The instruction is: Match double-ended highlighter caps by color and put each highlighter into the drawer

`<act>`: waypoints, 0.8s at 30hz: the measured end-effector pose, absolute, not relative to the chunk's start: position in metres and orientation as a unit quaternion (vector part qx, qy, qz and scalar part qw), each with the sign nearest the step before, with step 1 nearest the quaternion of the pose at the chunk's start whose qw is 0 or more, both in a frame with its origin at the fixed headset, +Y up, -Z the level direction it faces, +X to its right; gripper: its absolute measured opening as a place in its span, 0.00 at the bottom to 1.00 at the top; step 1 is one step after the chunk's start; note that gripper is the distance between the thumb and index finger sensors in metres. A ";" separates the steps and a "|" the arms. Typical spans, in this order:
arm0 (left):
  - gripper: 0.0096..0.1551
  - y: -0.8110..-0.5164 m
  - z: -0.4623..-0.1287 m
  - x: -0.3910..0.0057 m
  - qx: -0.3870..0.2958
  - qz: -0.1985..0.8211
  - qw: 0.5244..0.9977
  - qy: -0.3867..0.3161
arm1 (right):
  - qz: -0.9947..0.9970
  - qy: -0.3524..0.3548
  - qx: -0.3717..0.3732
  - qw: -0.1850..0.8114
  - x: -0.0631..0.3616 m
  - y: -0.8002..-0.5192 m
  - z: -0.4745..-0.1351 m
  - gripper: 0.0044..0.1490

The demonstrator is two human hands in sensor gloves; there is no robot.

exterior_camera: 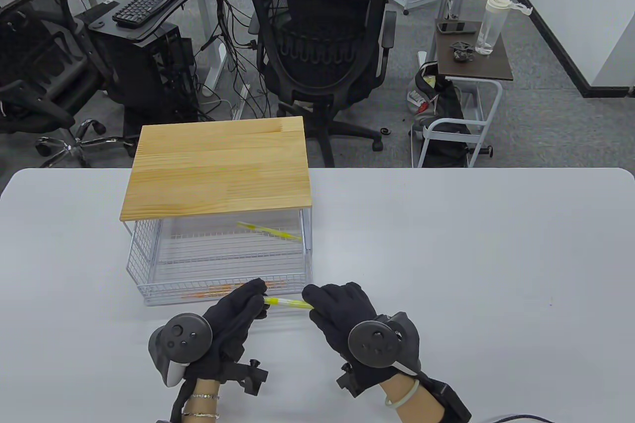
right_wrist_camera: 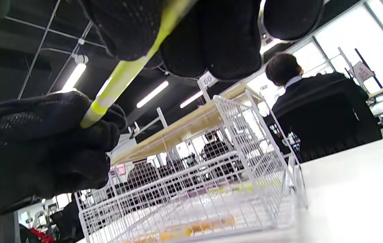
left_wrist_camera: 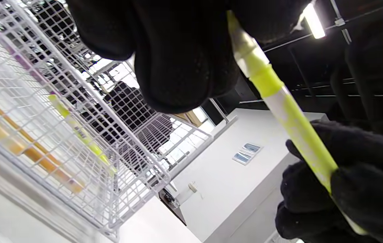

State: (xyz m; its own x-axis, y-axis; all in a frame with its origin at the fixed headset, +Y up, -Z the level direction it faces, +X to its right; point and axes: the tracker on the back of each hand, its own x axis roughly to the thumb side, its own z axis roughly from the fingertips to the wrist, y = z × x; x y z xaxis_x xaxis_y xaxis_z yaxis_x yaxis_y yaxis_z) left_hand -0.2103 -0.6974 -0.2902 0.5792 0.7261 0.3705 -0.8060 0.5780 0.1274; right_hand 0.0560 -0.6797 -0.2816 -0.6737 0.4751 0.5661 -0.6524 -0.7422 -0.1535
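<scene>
Yellow highlighter (exterior_camera: pixel 287 302) spans my two hands just before the wire drawer (exterior_camera: pixel 149 264): left hand (exterior_camera: pixel 233 316) pinches one capped end, right hand (exterior_camera: pixel 342 314) grips the other. Light, stiff, slick plastic, I judge; best held mid-barrel above the bench (exterior_camera: pixel 471 254).

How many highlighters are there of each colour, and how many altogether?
Yellow: 2, the held highlighter between the left hand and right hand, and the drawer's yellow highlighter.
Orange: 1 for sure, the orange highlighter in the drawer; blur may hide another.
Purple: 1, the purple highlighter in the drawer.
Total: at least 4.
</scene>
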 end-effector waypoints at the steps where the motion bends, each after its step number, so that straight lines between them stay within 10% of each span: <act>1: 0.26 -0.696 -0.289 -0.209 0.146 0.432 0.878 -0.144 | 0.897 -0.176 0.254 0.316 0.056 -0.679 -0.281 0.26; 14: 0.32 -0.668 -0.262 -0.198 0.214 0.250 0.931 -0.157 | 0.879 -0.129 0.282 0.363 0.052 -0.677 -0.279 0.27; 24: 0.59 -0.706 -0.269 -0.289 0.119 0.057 0.989 0.068 | 0.933 -0.162 0.246 0.207 0.007 -0.679 -0.280 0.28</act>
State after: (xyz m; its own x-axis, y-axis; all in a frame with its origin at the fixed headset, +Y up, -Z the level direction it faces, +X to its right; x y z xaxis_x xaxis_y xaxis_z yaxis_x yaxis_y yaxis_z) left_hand -0.2895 -0.7064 -0.2685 0.9841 0.1298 -0.1210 -0.0974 0.9650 0.2434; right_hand 0.0066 -0.6787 -0.2798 -0.7937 0.3062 0.5256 -0.4656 -0.8619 -0.2009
